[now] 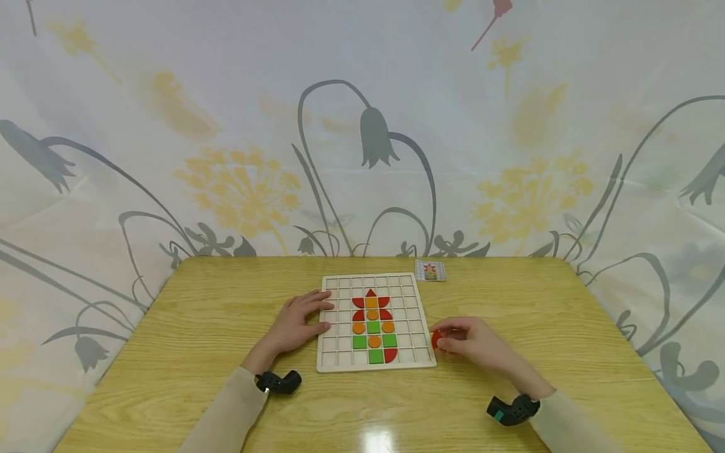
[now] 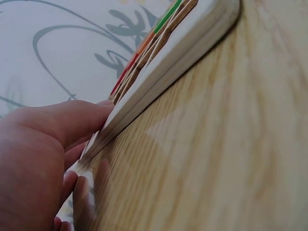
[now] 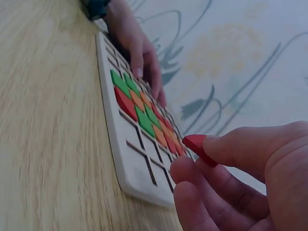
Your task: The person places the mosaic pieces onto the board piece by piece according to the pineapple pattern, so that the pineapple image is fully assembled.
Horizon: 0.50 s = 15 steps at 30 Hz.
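Observation:
A white grid board (image 1: 340, 363) lies on the table and bears colored tiles in a figure: a red triangle (image 1: 370, 293) on top, an orange square (image 1: 370, 303), orange discs (image 1: 374, 341), green squares (image 1: 376, 357) and red quarter-round tiles (image 1: 391, 355). My left hand (image 1: 297, 322) rests at the board's left edge, fingers stretched over the rim; its thumb lies against that rim in the left wrist view. Just off the board's right edge, my right hand (image 1: 476, 343) pinches a red tile (image 3: 199, 148) with a curved edge between thumb and fingers.
A small pattern card (image 1: 430, 271) with a similar colored figure lies behind the board's right corner. The wooden table (image 1: 226, 296) runs back to a wall hanging (image 1: 255, 94) with printed flowers. Each wrist wears a black camera band (image 1: 279, 382).

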Available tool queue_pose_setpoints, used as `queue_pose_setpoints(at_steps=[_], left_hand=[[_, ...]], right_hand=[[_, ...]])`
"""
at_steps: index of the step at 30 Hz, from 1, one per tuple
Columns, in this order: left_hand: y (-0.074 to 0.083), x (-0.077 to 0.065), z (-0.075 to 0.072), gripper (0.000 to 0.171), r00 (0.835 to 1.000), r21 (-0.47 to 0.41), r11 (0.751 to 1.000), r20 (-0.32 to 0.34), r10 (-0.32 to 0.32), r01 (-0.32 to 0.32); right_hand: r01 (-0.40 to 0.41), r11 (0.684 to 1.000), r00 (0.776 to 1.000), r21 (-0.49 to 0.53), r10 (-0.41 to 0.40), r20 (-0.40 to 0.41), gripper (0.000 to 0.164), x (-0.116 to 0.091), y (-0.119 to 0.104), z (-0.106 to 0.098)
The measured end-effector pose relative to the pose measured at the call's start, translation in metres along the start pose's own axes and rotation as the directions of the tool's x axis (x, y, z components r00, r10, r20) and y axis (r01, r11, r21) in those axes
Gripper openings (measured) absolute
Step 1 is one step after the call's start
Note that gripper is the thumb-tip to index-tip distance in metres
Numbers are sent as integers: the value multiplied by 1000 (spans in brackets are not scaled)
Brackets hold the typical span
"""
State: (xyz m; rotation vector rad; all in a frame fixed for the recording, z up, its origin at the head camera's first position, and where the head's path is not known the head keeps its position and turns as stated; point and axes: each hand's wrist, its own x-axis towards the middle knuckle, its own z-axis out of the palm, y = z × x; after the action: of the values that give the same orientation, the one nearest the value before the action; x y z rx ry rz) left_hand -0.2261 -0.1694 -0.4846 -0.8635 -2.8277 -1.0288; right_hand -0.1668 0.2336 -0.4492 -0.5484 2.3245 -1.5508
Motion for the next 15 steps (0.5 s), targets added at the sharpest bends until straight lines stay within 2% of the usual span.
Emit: queue_pose_setpoints(at_steps=[7, 15], left_hand=[[2, -1, -1, 42, 1000, -3, 1000, -4, 20, -20], [0, -1, 0, 41, 1000, 1, 1000, 2, 0, 0]], right_hand=[[111, 991, 994, -69, -110, 18, 20, 23, -11, 40], [148, 987, 989, -64, -150, -14, 13, 42, -21, 77]])
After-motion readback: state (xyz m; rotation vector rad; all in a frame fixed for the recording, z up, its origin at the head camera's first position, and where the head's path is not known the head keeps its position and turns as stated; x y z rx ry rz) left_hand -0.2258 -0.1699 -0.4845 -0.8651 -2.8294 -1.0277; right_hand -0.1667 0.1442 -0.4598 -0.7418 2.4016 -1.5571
